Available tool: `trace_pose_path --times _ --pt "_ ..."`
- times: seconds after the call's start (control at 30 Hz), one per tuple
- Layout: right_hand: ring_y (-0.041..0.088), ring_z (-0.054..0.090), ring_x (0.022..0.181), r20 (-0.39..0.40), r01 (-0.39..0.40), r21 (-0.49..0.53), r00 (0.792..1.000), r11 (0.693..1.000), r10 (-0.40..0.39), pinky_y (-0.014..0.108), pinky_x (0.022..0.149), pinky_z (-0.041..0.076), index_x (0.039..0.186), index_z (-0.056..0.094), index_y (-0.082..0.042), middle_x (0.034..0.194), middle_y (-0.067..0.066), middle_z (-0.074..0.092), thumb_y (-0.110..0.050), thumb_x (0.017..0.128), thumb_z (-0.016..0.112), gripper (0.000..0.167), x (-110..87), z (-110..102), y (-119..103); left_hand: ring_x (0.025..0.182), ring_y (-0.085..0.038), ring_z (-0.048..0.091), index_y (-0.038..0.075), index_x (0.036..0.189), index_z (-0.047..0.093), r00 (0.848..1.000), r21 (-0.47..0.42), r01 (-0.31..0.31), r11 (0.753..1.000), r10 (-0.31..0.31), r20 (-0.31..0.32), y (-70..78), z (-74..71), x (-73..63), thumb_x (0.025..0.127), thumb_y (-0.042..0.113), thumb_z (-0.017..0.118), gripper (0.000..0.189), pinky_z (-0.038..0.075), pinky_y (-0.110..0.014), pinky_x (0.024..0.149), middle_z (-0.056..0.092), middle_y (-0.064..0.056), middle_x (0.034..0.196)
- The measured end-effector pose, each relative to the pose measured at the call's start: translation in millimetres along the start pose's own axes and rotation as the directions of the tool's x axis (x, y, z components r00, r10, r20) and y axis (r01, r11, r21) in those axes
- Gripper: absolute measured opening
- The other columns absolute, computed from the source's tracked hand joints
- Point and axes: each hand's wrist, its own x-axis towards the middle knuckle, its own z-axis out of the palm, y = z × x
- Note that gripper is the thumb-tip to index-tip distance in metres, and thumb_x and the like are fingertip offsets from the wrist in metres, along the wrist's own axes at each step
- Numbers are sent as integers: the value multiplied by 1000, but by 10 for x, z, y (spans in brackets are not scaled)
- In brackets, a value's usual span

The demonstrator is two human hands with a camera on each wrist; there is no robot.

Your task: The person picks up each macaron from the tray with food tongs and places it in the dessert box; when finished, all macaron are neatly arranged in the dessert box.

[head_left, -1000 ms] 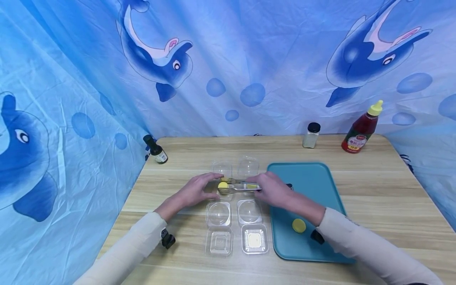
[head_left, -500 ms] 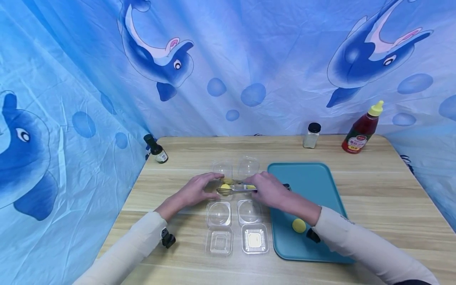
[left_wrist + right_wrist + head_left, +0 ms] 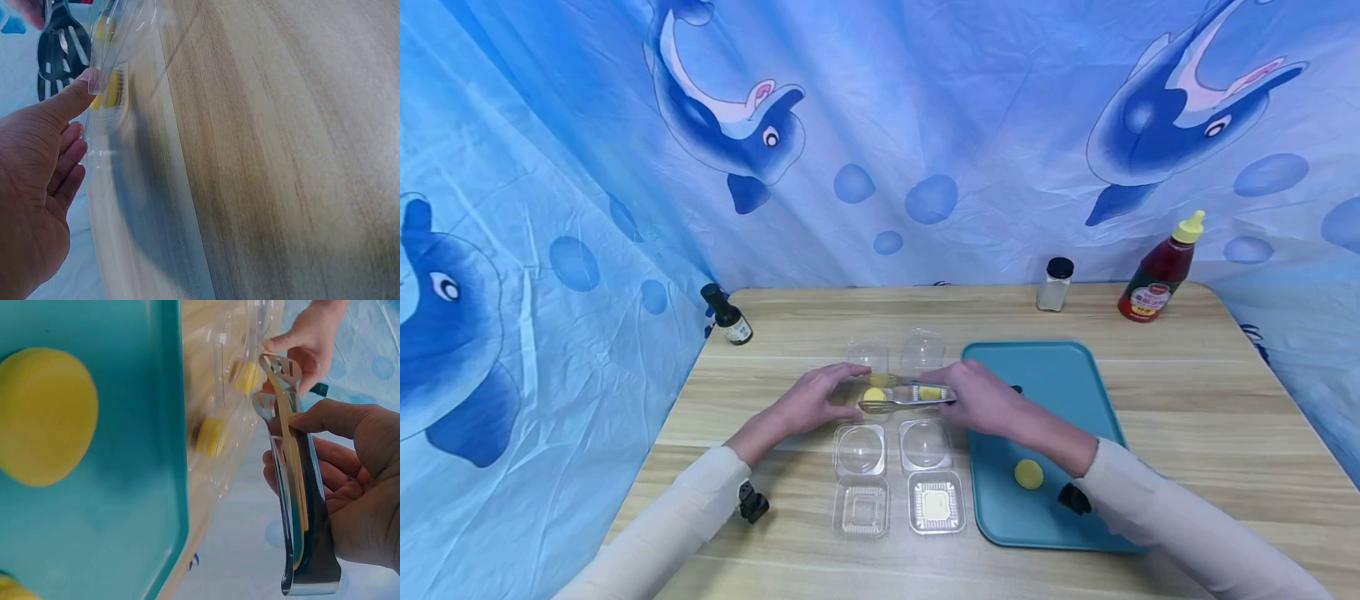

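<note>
My right hand grips a pair of metal tongs, thumb on one arm and fingers on the other. The slotted tips of the tongs stand apart over a clear plastic box. A small round yellow cake sits in that box, between the tips in the head view. My left hand holds this box at its left side, the thumb against its edge. A second yellow cake lies in the neighbouring box, partly behind the tongs in the head view. Another cake lies on the teal tray.
Two more clear boxes, a left one and a right one, stand nearer me with lids raised. Behind are a dark bottle, a black-capped jar and a red sauce bottle. A blue dolphin-print curtain surrounds the table.
The tongs' tips draw closer together, then spread wider again. The cake shifts slightly right within the box. My right hand slides slightly left, then back right; my left hand stays in place.
</note>
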Motion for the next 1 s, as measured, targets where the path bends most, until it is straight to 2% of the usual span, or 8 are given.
trace_pose_path --times 0.1,0.17,0.4,0.5,0.73,0.83,0.9,1.0 --pt "3 29 40 -21 -7 18 1000 1000 7 18 40 28 142 68 -6 89 15 74 9 87 68 58 -83 -71 28 140 -30 56 12 150 58 1000 5 4 1000 -4 0 5 0 -1 82 31 93 79 42 -51 120 61 -6 151" --pt "4 31 40 -43 -21 17 999 1000 22 20 40 31 143 68 -8 87 11 71 7 88 69 57 -143 -121 48 140 -30 56 11 150 58 1000 7 5 1000 -5 0 6 3 -1 82 31 93 79 42 -50 120 61 -7 151" --pt "7 38 40 -113 -91 21 989 996 93 23 40 37 147 65 -8 128 16 73 3 92 74 57 -405 -324 144 140 -30 56 9 148 59 1000 9 4 1000 -4 -5 0 13 0 82 31 93 78 42 -51 120 61 -7 150" --pt "9 40 41 -138 -121 35 983 992 125 24 40 39 147 64 -8 135 18 70 3 92 77 58 -547 -421 183 139 -30 57 9 148 60 1000 18 -6 1000 6 -12 -10 19 0 82 32 93 78 43 -52 119 62 -7 149" --pt "10 39 46 -172 -168 7 971 986 167 25 43 42 148 64 -11 116 14 76 1 90 82 62 -945 -613 284 139 -32 56 11 146 61 1000 43 -13 999 14 -15 -24 27 -7 81 36 93 76 42 -56 119 60 -8 149" --pt "10 41 46 -165 -185 6 969 983 183 25 43 42 149 63 -11 123 15 74 2 89 82 64 -1124 -675 334 141 -32 54 14 146 62 1000 53 6 999 -6 -7 -28 35 -14 82 41 91 75 40 -58 120 58 -7 152" --pt "11 50 54 -160 -184 -2 970 983 181 25 43 42 149 63 -11 127 18 73 2 89 82 65 -1246 -710 368 142 -32 52 15 147 61 1000 57 17 998 -17 -4 -26 36 -18 82 43 91 76 39 -59 120 56 -7 154" --pt "20 69 84 -157 -167 -30 974 985 161 26 51 52 148 64 -12 136 18 70 1 87 84 65 -1408 -751 414 143 -32 50 15 148 60 1000 57 24 998 -24 -10 -15 23 -22 83 44 90 77 37 -60 121 55 -8 155"
